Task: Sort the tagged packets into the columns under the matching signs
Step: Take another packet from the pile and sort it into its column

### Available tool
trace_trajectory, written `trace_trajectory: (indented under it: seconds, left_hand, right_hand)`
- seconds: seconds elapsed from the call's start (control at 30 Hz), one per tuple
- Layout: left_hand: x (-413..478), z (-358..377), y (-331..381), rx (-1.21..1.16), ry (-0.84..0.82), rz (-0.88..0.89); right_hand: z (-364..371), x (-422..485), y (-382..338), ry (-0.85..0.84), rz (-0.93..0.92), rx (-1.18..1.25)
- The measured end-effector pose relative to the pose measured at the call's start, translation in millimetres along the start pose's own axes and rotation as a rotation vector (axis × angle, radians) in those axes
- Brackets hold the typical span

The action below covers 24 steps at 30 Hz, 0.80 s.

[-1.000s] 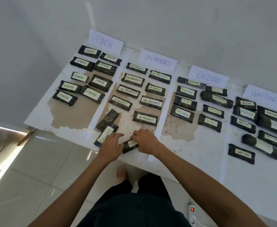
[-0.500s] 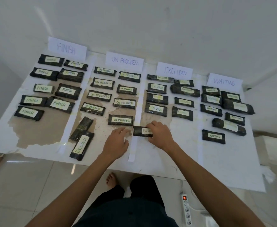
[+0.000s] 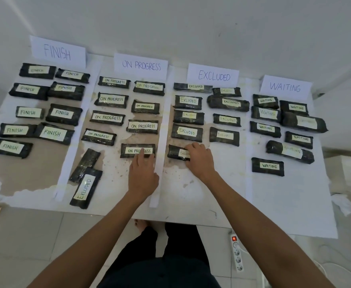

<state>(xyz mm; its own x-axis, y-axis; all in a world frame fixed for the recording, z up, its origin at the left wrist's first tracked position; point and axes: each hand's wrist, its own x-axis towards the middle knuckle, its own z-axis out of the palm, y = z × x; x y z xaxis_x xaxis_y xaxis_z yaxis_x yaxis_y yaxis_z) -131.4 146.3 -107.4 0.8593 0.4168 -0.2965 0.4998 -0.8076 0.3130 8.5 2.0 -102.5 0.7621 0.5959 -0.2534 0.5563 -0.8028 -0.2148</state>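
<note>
1. Head view. White counter (image 3: pixel 284 204) set against a wall and split into four columns by paper strips. Brown worn patches show in the left columns.
2. Four signs stand along the far edge, left to right: FINISH sign (image 3: pixel 57 51), ON PROGRESS sign (image 3: pixel 141 65), EXCLUDED sign (image 3: pixel 213 75), WAITING sign (image 3: pixel 285 87). Dark wrapped packets with pale tags lie in two rough rows under each. Legible tags match their sign; a few are too faint to read.
3. Right hand (image 3: pixel 199 160) is at the near end of the EXCLUDED column, fingers curled over the right end of the held EXCLUDED packet (image 3: pixel 175 152). That packet lies flat and crosswise on the counter, just below the column's left row.
4. Left hand (image 3: pixel 142 175) has its index finger straight, tip pressing the tag of the nearest ON PROGRESS packet (image 3: pixel 137 151). The other fingers are loosely folded and hold nothing.
5. Two strays lie lengthwise at the near left of the ON PROGRESS column. The stray EXCLUDED packet (image 3: pixel 85 187) is by the front edge. The untagged-side packet (image 3: pixel 85 164) lies just beyond, and their ends meet.
6. Power strip (image 3: pixel 237 254) lies on the tiled floor, red switch lit.
</note>
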Motion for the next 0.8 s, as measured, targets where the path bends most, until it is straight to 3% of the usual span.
trace_trajectory:
  seconds: [0.3,0.47,0.8]
  left_hand:
    - [2,-12,-10,0.037,0.025,0.021]
    - [-19,-23,-39,-0.025,0.096,0.024]
    - [-60,-31,-110,-0.078,0.106,-0.25]
  right_hand:
    - [-4,2,-1,-0.025,-0.071,-0.013]
    - [-12,-3,-40,-0.022,-0.243,0.006]
    - [6,-3,-161,-0.164,-0.541,0.049]
